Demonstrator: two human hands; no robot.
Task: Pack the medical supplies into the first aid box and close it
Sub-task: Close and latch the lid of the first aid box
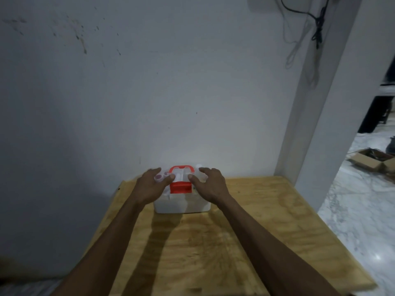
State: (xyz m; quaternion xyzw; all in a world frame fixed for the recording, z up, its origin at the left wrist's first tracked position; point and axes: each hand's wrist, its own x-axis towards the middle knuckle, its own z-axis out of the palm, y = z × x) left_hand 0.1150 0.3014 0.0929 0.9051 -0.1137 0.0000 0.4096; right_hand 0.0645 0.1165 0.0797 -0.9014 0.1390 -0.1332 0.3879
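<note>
A white first aid box point(180, 205) with a red handle point(181, 168) and a red front latch point(180, 187) stands near the far edge of the wooden table point(213, 242). My left hand point(149, 185) rests on the lid's left side, fingers spread, thumb pointing toward the latch. My right hand point(210, 182) lies on the lid's right side in the same way. Small round caps of bottles point(161, 177) show under my left fingers; whether they stand inside or behind the box is unclear. The picture is blurred.
A grey-white wall point(149, 92) rises right behind the table. A white pillar point(320, 103) with hanging cables point(316, 28) stands at the right. Beyond it, on a marble floor point(359, 210), lies an open cardboard box point(372, 162).
</note>
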